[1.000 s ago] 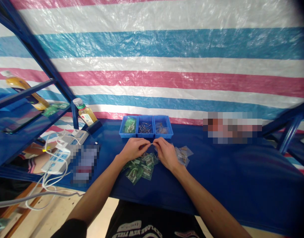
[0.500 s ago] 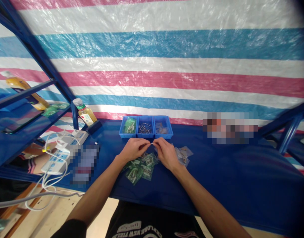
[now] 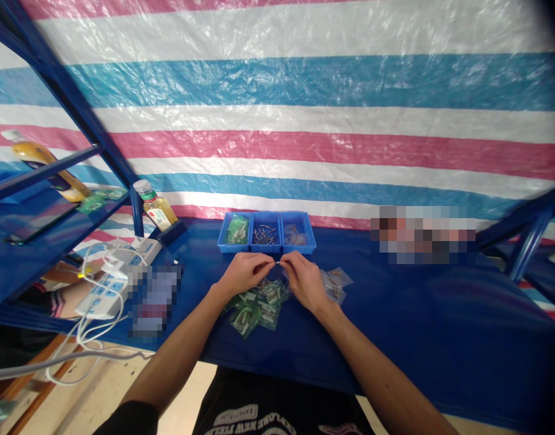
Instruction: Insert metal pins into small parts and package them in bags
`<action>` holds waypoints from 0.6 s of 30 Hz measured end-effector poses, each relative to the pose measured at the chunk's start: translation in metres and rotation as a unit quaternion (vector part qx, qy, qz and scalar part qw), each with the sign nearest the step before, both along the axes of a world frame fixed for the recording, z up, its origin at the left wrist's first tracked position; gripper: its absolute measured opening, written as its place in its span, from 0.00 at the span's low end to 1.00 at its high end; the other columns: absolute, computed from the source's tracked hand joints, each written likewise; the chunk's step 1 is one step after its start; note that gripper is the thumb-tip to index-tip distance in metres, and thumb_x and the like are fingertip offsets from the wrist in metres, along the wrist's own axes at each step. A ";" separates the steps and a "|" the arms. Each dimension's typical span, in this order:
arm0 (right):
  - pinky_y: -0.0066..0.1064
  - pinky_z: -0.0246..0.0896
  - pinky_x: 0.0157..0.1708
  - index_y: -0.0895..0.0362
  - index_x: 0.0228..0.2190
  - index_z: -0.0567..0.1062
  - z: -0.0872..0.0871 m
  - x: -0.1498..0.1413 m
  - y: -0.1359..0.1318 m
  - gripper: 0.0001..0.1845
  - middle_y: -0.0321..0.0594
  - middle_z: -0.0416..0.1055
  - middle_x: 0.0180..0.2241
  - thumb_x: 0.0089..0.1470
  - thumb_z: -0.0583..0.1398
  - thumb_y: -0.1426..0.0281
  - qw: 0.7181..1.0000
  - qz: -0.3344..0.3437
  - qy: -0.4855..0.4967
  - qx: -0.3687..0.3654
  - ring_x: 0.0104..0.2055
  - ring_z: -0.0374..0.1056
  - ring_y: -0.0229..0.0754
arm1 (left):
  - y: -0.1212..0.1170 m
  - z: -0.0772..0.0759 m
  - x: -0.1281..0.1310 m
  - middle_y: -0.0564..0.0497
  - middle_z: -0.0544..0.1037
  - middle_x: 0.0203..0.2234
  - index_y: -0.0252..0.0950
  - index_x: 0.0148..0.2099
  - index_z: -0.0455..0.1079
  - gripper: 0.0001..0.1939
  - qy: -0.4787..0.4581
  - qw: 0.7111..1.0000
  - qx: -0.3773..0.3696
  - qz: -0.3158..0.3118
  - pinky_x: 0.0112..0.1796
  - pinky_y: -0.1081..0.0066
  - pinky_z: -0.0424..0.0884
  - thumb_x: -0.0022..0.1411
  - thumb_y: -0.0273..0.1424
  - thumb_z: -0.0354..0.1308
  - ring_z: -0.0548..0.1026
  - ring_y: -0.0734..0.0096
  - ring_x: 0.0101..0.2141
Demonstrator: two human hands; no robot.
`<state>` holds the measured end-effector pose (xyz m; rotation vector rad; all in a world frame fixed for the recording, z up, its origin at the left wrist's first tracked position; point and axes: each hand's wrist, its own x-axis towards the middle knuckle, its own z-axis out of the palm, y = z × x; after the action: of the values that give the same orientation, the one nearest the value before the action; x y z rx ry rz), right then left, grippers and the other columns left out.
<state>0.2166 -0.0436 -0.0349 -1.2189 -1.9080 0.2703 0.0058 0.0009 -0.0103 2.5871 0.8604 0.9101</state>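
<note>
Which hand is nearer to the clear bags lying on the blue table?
Right: the right hand is close beside the clear bags, on their left; the left hand is farther left, by the green bags.

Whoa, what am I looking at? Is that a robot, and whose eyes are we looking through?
No robot here, just a person's two bare hands! A camera on the person's head looks forward and down, so you see nearly what they see. The left hand and right hand meet at the fingertips, pinching a tiny pale thing, too small to name. On the blue table below lie green bags and, to the right, clear bags, with little pieces inside. Behind the hands stand three blue bins; the middle one holds loose metal pieces. Blurry squares hide some things.
</note>
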 end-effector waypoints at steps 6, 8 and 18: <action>0.33 0.65 0.40 0.52 0.42 0.74 -0.002 0.001 0.001 0.10 0.41 0.76 0.39 0.71 0.53 0.66 1.000 0.012 0.012 0.002 0.39 0.73 0.44 | 0.000 0.001 0.000 0.49 0.80 0.30 0.35 0.45 0.77 0.12 0.001 1.000 -0.002 0.007 0.33 0.73 0.68 0.73 0.35 0.55 0.75 0.72 0.28; 0.32 0.65 0.40 0.52 0.47 0.73 -0.003 0.001 0.001 0.10 0.41 0.76 0.41 0.70 0.53 0.66 1.000 0.023 0.019 0.007 0.39 0.74 0.44 | 0.000 0.002 -0.001 0.50 0.80 0.29 0.35 0.45 0.77 0.12 0.001 1.000 -0.006 0.009 0.32 0.73 0.68 0.73 0.35 0.54 0.74 0.73 0.27; 0.33 0.65 0.40 0.52 0.39 0.74 0.000 0.001 0.000 0.13 0.41 0.76 0.36 0.72 0.51 0.65 1.000 -0.007 0.001 -0.005 0.37 0.73 0.44 | -0.001 0.003 0.000 0.49 0.80 0.29 0.35 0.45 0.78 0.13 0.001 1.000 0.000 0.002 0.31 0.73 0.68 0.73 0.36 0.54 0.74 0.73 0.27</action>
<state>0.2173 -0.0436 -0.0345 -1.2384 -1.8984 0.2742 0.0058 0.0004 -0.0069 2.5880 0.8651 0.9082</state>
